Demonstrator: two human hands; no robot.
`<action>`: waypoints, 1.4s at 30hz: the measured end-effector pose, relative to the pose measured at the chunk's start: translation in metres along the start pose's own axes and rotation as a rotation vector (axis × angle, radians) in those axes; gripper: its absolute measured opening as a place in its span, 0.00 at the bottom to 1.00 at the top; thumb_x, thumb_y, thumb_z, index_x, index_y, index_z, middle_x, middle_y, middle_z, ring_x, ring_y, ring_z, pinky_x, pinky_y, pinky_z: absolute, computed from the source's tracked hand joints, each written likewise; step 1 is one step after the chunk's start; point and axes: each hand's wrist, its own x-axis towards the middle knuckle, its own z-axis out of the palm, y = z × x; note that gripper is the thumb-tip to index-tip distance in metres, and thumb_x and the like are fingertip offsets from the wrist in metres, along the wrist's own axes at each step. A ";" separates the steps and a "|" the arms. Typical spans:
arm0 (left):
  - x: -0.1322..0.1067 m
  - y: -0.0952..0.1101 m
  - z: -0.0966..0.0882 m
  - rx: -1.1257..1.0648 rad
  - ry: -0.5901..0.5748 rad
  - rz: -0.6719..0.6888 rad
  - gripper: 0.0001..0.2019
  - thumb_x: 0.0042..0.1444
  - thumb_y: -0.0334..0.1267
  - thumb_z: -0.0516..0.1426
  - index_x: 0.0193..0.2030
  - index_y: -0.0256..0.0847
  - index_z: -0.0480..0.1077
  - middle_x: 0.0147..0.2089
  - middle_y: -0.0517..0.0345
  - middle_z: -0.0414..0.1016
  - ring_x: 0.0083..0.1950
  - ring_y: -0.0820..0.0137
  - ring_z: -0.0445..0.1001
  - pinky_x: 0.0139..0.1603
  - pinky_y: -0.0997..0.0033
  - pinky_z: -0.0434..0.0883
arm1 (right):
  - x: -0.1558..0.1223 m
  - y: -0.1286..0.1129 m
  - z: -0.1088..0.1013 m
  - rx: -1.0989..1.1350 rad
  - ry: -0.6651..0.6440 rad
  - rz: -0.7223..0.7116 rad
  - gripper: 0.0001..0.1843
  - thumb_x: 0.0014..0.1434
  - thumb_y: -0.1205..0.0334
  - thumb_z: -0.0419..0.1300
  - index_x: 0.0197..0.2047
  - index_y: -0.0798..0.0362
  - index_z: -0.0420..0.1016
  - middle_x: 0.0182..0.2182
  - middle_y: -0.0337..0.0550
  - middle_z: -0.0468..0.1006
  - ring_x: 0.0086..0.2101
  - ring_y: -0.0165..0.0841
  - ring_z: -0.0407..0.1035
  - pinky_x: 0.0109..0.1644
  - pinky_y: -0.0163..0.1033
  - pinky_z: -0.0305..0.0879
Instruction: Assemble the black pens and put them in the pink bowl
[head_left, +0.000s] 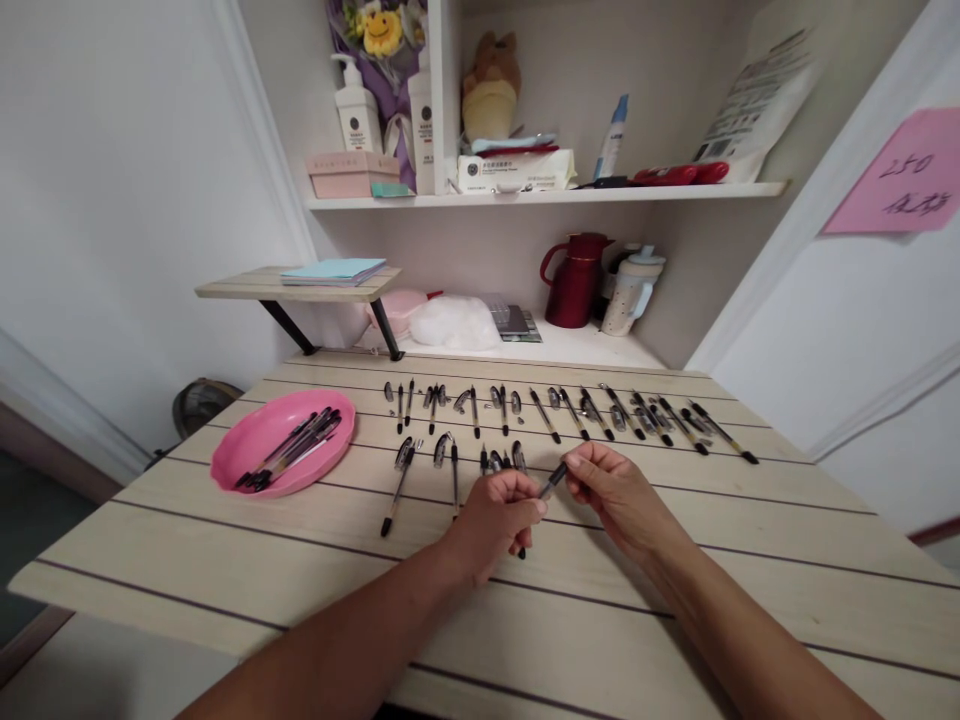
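Note:
My left hand (501, 512) and my right hand (611, 487) meet over the middle of the wooden table (675, 560). Both are closed on one black pen (553, 481), the left on its lower part, the right pinching its upper end. A dark tip (521, 552) pokes out below my left hand. Just beyond my hands lies a short row of pens and caps (450, 465). Farther back runs a long row of pens and caps (570, 408).
A pink dish (247, 470) with several pens stands at the left of the table. Behind the table, shelves hold a red jug (574, 280), a cup, bottles, boxes and a stack of papers (334, 270). A pink note (896, 175) hangs on the right wall.

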 end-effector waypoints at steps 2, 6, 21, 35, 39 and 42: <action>0.000 0.000 0.000 -0.002 -0.007 -0.001 0.09 0.42 0.37 0.58 0.31 0.37 0.64 0.18 0.68 0.62 0.15 0.81 0.60 0.14 0.81 0.52 | -0.001 -0.002 -0.001 0.035 -0.029 -0.009 0.13 0.48 0.51 0.63 0.29 0.53 0.73 0.21 0.38 0.72 0.22 0.26 0.60 0.25 0.33 0.55; 0.000 0.001 0.000 -0.012 -0.025 -0.005 0.09 0.42 0.37 0.58 0.31 0.37 0.64 0.18 0.68 0.61 0.15 0.82 0.59 0.14 0.81 0.52 | -0.002 -0.003 -0.002 0.103 -0.063 0.009 0.15 0.47 0.56 0.65 0.38 0.53 0.75 0.31 0.41 0.74 0.26 0.27 0.63 0.30 0.34 0.59; -0.001 0.000 0.000 -0.013 -0.025 0.020 0.10 0.41 0.37 0.58 0.31 0.37 0.65 0.17 0.69 0.60 0.14 0.82 0.58 0.14 0.82 0.51 | -0.001 0.000 -0.001 0.068 -0.068 0.027 0.08 0.44 0.60 0.67 0.27 0.53 0.75 0.28 0.40 0.74 0.25 0.26 0.62 0.29 0.34 0.59; -0.001 0.000 0.000 0.003 -0.004 0.033 0.09 0.42 0.37 0.58 0.31 0.37 0.65 0.17 0.69 0.60 0.14 0.82 0.57 0.14 0.82 0.51 | -0.001 0.001 0.000 0.146 -0.095 0.020 0.11 0.46 0.57 0.65 0.33 0.51 0.75 0.35 0.42 0.75 0.26 0.28 0.64 0.30 0.35 0.60; -0.001 0.000 0.000 0.023 0.007 0.034 0.09 0.41 0.37 0.58 0.30 0.37 0.65 0.17 0.69 0.60 0.14 0.82 0.58 0.15 0.82 0.51 | 0.001 0.002 -0.001 0.114 -0.031 0.005 0.09 0.44 0.58 0.67 0.28 0.53 0.74 0.26 0.41 0.73 0.24 0.27 0.62 0.28 0.34 0.59; -0.001 0.000 0.000 0.040 0.012 0.035 0.08 0.42 0.36 0.58 0.30 0.37 0.65 0.17 0.69 0.60 0.14 0.82 0.58 0.15 0.81 0.51 | 0.001 0.002 -0.002 0.078 -0.017 0.001 0.10 0.44 0.58 0.67 0.25 0.53 0.73 0.23 0.39 0.72 0.23 0.26 0.61 0.27 0.34 0.58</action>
